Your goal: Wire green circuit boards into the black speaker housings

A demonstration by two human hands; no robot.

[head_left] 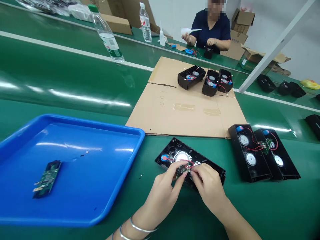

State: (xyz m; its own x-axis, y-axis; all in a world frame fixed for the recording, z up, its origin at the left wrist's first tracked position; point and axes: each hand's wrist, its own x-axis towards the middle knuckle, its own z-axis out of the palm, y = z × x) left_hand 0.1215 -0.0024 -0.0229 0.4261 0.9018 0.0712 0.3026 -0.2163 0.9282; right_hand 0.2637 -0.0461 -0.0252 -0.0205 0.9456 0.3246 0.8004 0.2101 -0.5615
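Note:
A black speaker housing [175, 145] lies at an angle on the green surface in front of me, its inside facing up. Inside it are round silver speakers [182, 156], partly covered by my hands, and a blue battery [164, 158] with a red wire. Over the housing, my left hand [162, 188] pinches a small circuit board [181, 171] between thumb and fingers. My right hand [208, 183] is closed at the board's right edge, its fingertips pressed together by a pale connector. Whatever sits between those fingertips is too small to make out.
To the left, a blue tray [75, 218] holds circuit boards [48, 180]. Two more housings [238, 166] stand at right. Several housings [191, 77] sit on the cardboard sheet [160, 106]. A bottle [108, 40] stands beyond. Across the bench a person [212, 26] holds a white squeeze bottle.

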